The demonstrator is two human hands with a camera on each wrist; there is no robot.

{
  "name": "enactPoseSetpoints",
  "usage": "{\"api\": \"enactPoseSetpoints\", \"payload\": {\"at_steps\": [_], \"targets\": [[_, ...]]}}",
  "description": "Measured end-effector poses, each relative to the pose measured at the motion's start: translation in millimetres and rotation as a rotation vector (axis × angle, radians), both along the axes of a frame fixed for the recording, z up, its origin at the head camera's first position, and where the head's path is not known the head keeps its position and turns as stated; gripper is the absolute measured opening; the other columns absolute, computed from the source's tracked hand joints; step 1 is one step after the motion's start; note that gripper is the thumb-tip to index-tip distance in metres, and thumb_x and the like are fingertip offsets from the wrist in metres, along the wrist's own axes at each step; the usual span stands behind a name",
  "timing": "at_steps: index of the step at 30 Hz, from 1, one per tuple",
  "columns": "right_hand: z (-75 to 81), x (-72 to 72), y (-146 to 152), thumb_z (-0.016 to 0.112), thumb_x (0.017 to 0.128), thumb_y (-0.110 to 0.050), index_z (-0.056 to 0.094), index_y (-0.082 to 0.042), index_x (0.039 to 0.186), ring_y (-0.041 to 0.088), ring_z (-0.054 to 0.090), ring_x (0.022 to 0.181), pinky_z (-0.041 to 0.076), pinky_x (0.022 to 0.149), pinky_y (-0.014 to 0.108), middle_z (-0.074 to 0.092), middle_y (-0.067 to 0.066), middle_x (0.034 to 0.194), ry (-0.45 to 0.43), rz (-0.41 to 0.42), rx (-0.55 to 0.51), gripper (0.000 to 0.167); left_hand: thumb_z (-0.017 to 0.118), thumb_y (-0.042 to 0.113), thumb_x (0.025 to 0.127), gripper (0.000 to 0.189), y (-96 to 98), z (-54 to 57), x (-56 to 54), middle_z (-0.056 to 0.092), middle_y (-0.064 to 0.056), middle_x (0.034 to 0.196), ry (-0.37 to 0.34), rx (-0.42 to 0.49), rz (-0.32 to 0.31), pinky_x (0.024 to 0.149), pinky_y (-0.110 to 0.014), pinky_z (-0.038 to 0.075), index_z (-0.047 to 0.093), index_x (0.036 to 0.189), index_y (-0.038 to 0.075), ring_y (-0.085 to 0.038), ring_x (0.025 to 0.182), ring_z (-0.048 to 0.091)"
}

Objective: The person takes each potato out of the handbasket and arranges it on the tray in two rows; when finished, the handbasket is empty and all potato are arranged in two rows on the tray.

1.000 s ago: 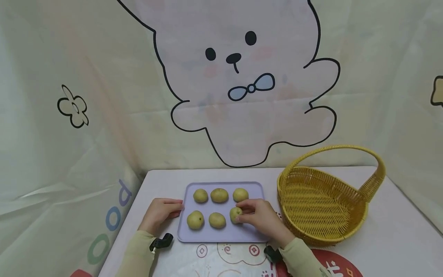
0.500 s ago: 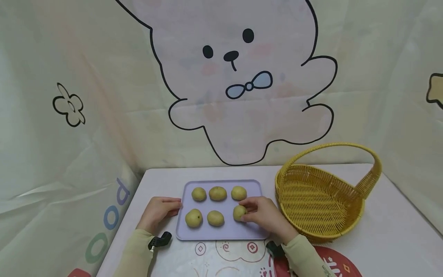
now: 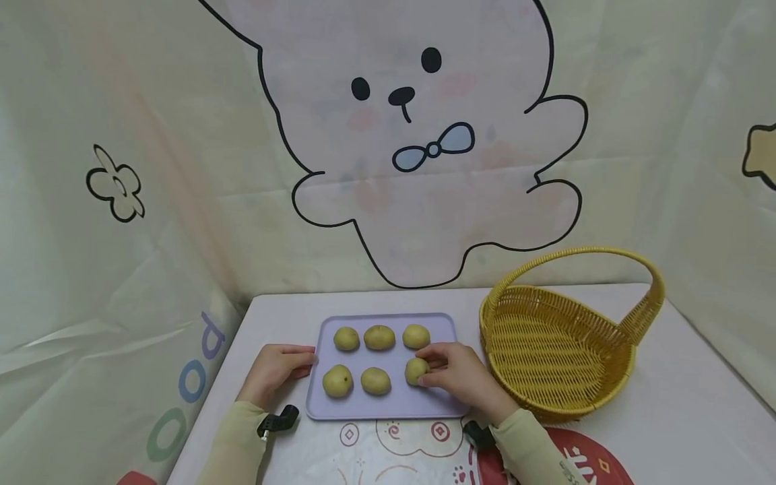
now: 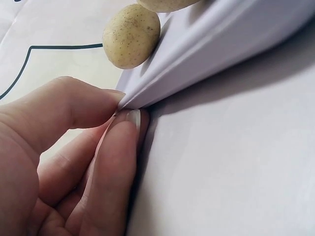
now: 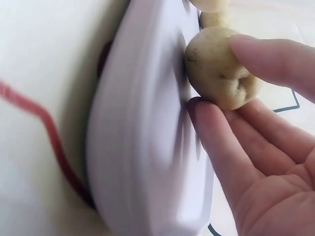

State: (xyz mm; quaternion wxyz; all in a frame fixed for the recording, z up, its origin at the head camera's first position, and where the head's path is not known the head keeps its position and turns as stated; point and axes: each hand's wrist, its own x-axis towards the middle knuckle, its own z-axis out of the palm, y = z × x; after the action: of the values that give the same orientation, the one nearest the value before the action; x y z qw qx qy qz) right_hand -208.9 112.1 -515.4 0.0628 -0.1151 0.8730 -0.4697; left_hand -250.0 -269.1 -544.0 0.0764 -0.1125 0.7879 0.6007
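My right hand holds a small round potato between thumb and fingertips, at the front right of a lilac tray. In the right wrist view that potato shows a dimple facing the camera, and it sits at the tray surface; whether it touches cannot be told. My left hand pinches the tray's left rim, as the left wrist view shows its fingertips on the edge. Other potatoes lie in two rows, including one at the front left, one at front middle and one at back right.
A yellow woven basket with a tall arched handle stands right of the tray, close to my right forearm. The white table carries a printed red and line-drawn pattern near its front. A curtain with a cartoon bear hangs behind.
My right hand and its potato have shifted slightly right along the tray, then held nearly still. The left hand stays on the rim. The head view has drifted a little.
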Motion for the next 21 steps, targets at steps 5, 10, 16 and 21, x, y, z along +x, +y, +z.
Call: {"api": "enactPoseSetpoints", "payload": {"at_steps": [5, 10, 16, 21], "targets": [[1.4, 0.8, 1.4, 0.092, 0.08, -0.008, 0.079, -0.007, 0.122, 0.017, 0.076, 0.101, 0.064, 0.09, 0.035, 0.081, 0.004, 0.109, -0.01, -0.003, 0.014, 0.044, 0.089, 0.011, 0.087, 0.037, -0.4, 0.0, 0.2, 0.084, -0.012, 0.107, 0.004, 0.008, -0.001, 0.075, -0.022, 0.066, 0.08, 0.118, -0.005, -0.008, 0.084, 0.077], [1.3, 1.9, 0.7, 0.091, 0.08, -0.006, 0.078, -0.005, 0.123, 0.018, 0.076, 0.102, 0.065, 0.09, 0.034, 0.081, 0.005, 0.111, -0.012, 0.006, 0.014, 0.044, 0.089, 0.011, 0.087, 0.037, -1.0, 0.1, 2.1, 0.083, -0.013, 0.108, 0.003, 0.004, 0.002, 0.075, -0.022, 0.066, 0.08, 0.119, -0.006, -0.009, 0.085, 0.077], [4.1, 2.6, 0.7, 0.092, 0.079, -0.004, 0.078, -0.005, 0.123, 0.02, 0.077, 0.101, 0.066, 0.091, 0.039, 0.081, 0.008, 0.114, -0.007, -0.006, 0.033, 0.046, 0.089, 0.012, 0.086, 0.035, 1.0, 1.4, 0.3, 0.084, -0.011, 0.107, -0.008, -0.007, 0.019, 0.076, -0.021, 0.066, 0.081, 0.117, -0.003, -0.008, 0.085, 0.077], [7.5, 6.7, 0.7, 0.092, 0.08, -0.003, 0.079, -0.007, 0.123, 0.021, 0.077, 0.105, 0.065, 0.096, 0.042, 0.081, 0.006, 0.117, 0.01, -0.053, 0.059, 0.046, 0.09, 0.014, 0.086, 0.034, 1.8, 3.1, -4.3, 0.084, -0.009, 0.107, -0.007, -0.037, 0.012, 0.076, -0.02, 0.065, 0.083, 0.116, 0.001, -0.006, 0.085, 0.076]]}}
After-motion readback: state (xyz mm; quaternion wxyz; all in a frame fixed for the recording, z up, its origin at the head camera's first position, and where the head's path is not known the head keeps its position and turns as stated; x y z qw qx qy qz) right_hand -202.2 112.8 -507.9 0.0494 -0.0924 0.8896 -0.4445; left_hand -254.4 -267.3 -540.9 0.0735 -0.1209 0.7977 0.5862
